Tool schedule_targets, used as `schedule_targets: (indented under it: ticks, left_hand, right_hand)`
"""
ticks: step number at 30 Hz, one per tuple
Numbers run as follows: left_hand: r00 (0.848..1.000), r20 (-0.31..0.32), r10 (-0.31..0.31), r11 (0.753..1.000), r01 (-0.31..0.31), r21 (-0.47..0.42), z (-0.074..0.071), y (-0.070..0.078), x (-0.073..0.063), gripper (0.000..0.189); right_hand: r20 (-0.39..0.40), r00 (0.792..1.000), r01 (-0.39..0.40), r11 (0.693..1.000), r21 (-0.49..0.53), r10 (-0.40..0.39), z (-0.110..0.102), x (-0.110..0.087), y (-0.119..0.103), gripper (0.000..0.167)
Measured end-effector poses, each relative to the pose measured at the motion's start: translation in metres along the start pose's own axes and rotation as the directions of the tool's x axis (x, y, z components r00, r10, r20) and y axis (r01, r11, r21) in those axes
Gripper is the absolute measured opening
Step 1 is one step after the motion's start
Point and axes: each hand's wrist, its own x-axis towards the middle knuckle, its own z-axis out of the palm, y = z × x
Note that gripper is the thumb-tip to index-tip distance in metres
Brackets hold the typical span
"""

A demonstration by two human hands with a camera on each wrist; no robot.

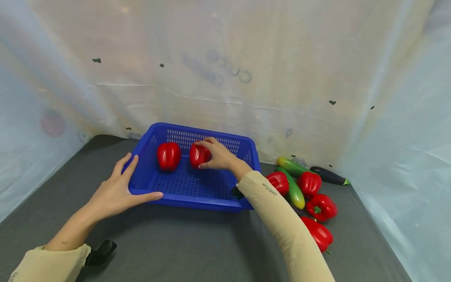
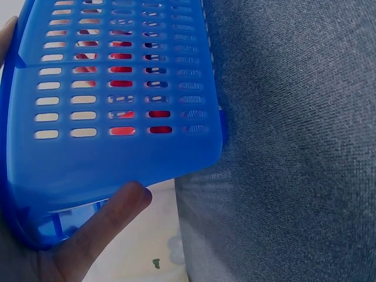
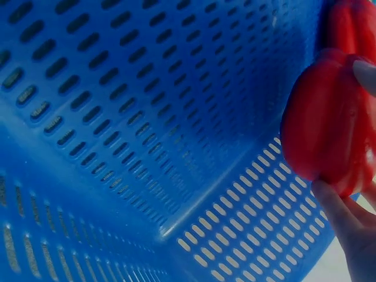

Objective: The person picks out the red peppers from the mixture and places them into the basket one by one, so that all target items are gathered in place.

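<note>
A blue plastic basket (image 1: 192, 199) with slotted walls holds two red bell peppers. My right hand (image 1: 222, 156) reaches over its front rim and grips one bell pepper (image 1: 198, 156) inside, thumb on the near side and fingers over the top. In the right wrist view that pepper (image 3: 323, 123) sits between the thumb and fingers, close to the slotted wall. The other bell pepper (image 1: 169, 156) stands to its left. My left hand (image 1: 112, 194) spreads around the basket's front left corner, with fairly straight fingers at the left rim and the thumb along the front rim.
Right of the basket lie several more red bell peppers (image 1: 322, 207), green and yellow cucumbers (image 1: 294, 190) and a dark eggplant (image 1: 329, 176). A pale plastic sheet (image 1: 225, 78) hangs behind and at both sides of the grey tabletop (image 1: 183, 246).
</note>
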Motion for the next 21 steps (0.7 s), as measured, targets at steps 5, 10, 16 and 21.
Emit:
schedule_targets:
  ticks: [5, 10, 16, 21]
  left_hand:
    - [1.0, 0.001, 0.001, 1.0, -0.001, -0.003, -0.0005, -0.0007, -0.0005, 0.126]
    - [1.0, 0.004, 0.005, 1.0, -0.005, -0.001, -0.0005, -0.0001, 0.0, 0.125]
    - [1.0, 0.011, 0.007, 1.0, -0.007, 0.0, -0.0006, 0.0021, 0.0024, 0.125]
    - [1.0, 0.012, 0.01, 1.0, -0.01, 0.002, -0.0002, 0.0022, 0.0031, 0.126]
  right_hand:
    - [0.042, 0.999, 0.001, 1.0, -0.005, -0.001, 0.0036, 0.0025, 0.0008, 0.073]
    - [0.079, 0.997, -0.015, 1.0, -0.02, 0.017, 0.0066, 0.0031, 0.0023, 0.074]
    - [0.089, 0.995, -0.042, 0.998, -0.041, 0.045, 0.0069, 0.0029, 0.0043, 0.075]
    - [0.097, 0.993, -0.065, 0.997, -0.048, 0.07, 0.0062, 0.0019, 0.0037, 0.077]
